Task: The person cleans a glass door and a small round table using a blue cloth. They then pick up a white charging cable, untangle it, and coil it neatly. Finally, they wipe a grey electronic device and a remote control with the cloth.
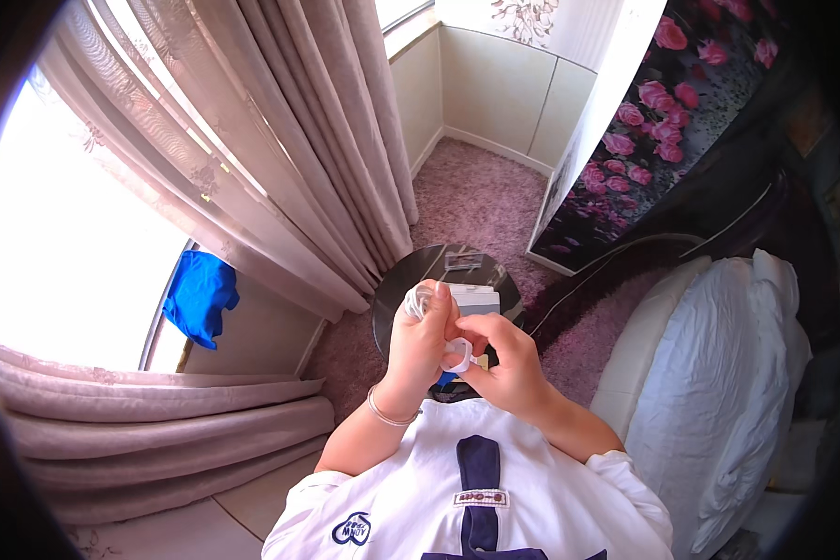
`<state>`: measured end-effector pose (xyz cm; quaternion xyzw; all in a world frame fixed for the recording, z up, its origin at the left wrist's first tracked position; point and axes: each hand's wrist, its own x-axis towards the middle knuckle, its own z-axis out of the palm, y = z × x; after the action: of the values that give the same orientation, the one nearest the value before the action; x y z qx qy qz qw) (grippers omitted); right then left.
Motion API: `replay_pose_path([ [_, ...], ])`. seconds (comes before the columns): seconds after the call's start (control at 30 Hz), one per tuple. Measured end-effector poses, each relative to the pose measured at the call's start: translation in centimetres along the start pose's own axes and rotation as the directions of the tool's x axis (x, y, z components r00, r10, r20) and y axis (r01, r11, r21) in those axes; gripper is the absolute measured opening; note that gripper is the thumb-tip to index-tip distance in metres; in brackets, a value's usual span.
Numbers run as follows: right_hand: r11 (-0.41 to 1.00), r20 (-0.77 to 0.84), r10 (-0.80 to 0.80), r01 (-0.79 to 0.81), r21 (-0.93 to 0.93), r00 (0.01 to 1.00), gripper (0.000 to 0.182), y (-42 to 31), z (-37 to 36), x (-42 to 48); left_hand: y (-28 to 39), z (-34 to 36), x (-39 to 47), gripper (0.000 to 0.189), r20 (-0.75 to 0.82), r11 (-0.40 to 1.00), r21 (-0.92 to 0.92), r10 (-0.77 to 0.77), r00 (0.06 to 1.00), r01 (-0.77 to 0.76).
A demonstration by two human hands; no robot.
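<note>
Above a round dark glossy table (392,280), both hands meet in front of the chest. My left hand (423,336), with a bangle at the wrist, is closed around a coiled white cable (418,301) that shows at the top of the fist. My right hand (507,357) pinches a white loop or strap-like piece (460,355) just below the left fingers; whether it joins the cable cannot be told. Behind the hands, a white and grey flat box or booklet (479,301) lies on the table. A small clear rectangular item (464,261) rests near the table's far edge.
Long pinkish curtains (322,140) hang at the left, beside a window with a blue cloth (201,297) at its sill. A rose-patterned panel (623,161) stands at the right. White bedding (714,392) lies to the right. A thin cable (567,292) runs over the carpet.
</note>
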<state>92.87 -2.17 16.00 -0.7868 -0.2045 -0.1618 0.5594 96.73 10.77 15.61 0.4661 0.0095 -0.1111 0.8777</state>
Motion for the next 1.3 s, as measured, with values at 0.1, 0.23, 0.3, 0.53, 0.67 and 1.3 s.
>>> replay_pose_path([
  [0.1, 0.986, 0.081, -0.135, 0.143, -0.092, 0.987, 0.019, 0.5, -0.6, 0.0, -0.7, -0.2, 0.4, 0.030, -0.046, 0.998, -0.033, 0.046, 0.998, -0.048],
  [0.23, 0.988, 0.122, 0.041, -0.058, 0.142, 0.992, 0.007, -0.1, -1.3, 0.0, -0.8, -0.1, 0.3, 0.030, 0.012, 0.993, -0.017, 0.116, 0.993, -0.116],
  [0.3, 0.925, 0.208, 0.187, -0.244, 0.292, 0.960, 0.004, 0.2, -1.7, -0.1, -0.6, 0.0, 0.1, 0.030, 0.034, 0.993, 0.003, 0.121, 0.992, -0.121],
  [0.53, 0.950, 0.163, -0.050, -0.004, 0.313, 0.985, 0.011, 1.0, -2.3, 0.3, -0.2, -0.5, 0.7, 0.031, -0.017, 0.992, -0.034, 0.124, 0.992, -0.124],
  [0.67, 0.788, 0.406, 0.149, -0.356, 0.501, 0.902, 0.018, 0.9, -3.1, 0.4, -0.3, -0.2, -0.1, 0.031, 0.069, 0.996, -0.076, 0.059, 0.996, -0.054],
  [1.3, 0.905, 0.046, -0.394, 0.379, 0.191, 0.918, 0.022, 0.4, -2.8, -2.3, -0.7, 0.5, -1.0, 0.032, 0.028, 0.971, 0.032, 0.235, 0.972, -0.236],
])
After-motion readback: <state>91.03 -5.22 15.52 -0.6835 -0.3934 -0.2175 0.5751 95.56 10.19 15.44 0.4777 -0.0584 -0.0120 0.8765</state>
